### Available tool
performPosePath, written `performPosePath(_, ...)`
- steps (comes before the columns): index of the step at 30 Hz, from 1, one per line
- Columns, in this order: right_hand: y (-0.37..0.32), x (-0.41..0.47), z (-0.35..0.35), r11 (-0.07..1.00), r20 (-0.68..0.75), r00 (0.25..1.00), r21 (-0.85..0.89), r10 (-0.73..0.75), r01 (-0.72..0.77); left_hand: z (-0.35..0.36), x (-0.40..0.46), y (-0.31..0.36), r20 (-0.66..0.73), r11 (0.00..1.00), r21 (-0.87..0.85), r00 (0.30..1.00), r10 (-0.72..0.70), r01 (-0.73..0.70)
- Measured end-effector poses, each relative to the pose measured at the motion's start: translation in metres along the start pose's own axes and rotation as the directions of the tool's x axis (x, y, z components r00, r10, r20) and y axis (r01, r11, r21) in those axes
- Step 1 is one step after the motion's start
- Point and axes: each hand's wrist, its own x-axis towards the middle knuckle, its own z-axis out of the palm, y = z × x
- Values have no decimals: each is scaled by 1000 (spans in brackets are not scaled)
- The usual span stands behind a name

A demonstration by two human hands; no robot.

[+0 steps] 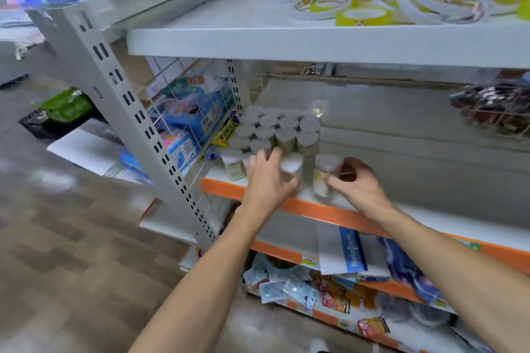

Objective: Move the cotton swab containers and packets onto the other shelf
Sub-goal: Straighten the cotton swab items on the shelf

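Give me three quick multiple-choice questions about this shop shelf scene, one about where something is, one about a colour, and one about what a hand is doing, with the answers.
1. Where do the white-lidded cotton swab containers stand?
A. On the top shelf with the tape rolls
B. On the middle shelf, at its left end
C. On the floor

2. What colour is the front edge of the shelf they stand on?
A. Orange
B. Blue
C. Black

3. What is the right hand doing?
A. Hanging idle at the person's side
B. Resting flat on the top shelf
C. Holding a single container that stands apart from the group

Answers:
1 B, the group sits beside the wire divider at the left end of the middle shelf.
2 A, the strip under both hands is orange.
3 C, its fingers curl round the lone container, while the left hand reaches to the front of the group.
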Motion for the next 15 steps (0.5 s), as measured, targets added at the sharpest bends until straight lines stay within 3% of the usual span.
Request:
performPosePath(9, 1, 25, 16, 991, -36, 994, -86, -101, 97, 13, 41, -8, -54, 978, 201, 996, 66, -54)
performPosePath(15, 6, 37, 36, 991, -39, 995, -101, -90, 86, 19, 54, -16, -88, 945, 313, 987, 134, -100)
